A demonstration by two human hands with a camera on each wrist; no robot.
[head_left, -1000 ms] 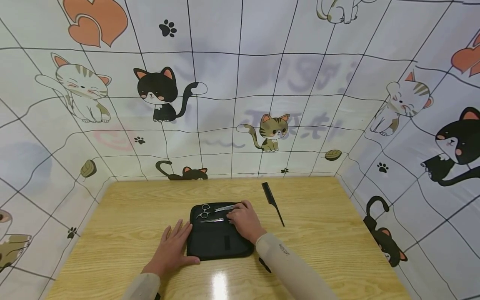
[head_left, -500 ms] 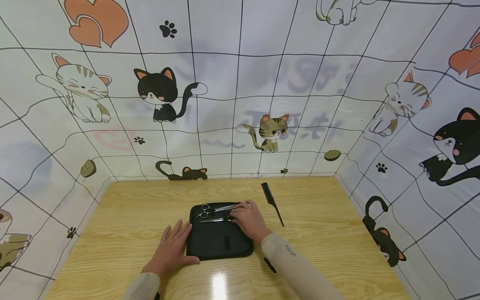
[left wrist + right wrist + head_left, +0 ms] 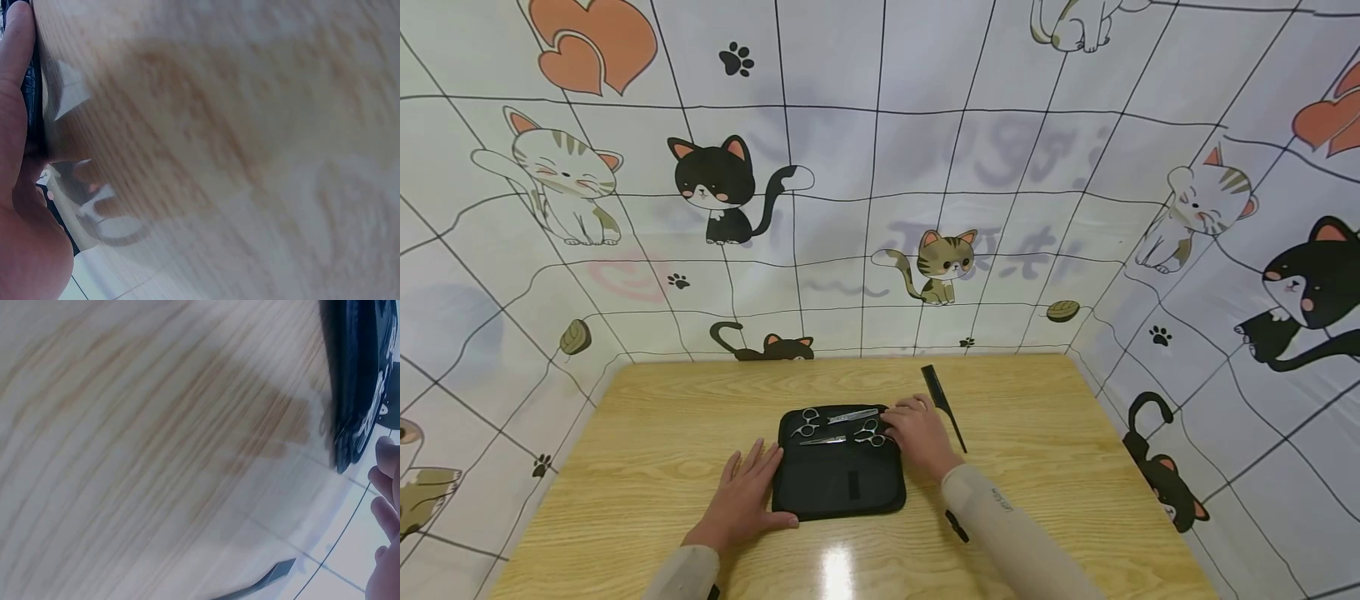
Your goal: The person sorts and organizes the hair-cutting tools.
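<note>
In the head view a black zip-style case (image 3: 820,487) lies on the wooden table, with two pairs of silver scissors in its far half. The upper scissors (image 3: 853,415) have finger rings to the left; the lower scissors (image 3: 870,433) have rings to the right. My left hand (image 3: 743,496) rests along the case's left edge, fingers spread, thumb at the near corner. At the far right corner is my right hand (image 3: 923,435), fingers loosely bent and holding nothing. The right wrist view shows its fingers (image 3: 386,515) just off the case's edge (image 3: 344,394).
A black tail comb (image 3: 940,396) lies right of the case, close to my right hand. The table (image 3: 1037,467) meets cat-printed white cloth walls (image 3: 835,292) at the back and sides. A small dark object (image 3: 957,527) shows beside the right sleeve.
My right hand has drawn back to the right from the scissors, uncovering the lower pair's finger rings. The left hand and the case stay put.
</note>
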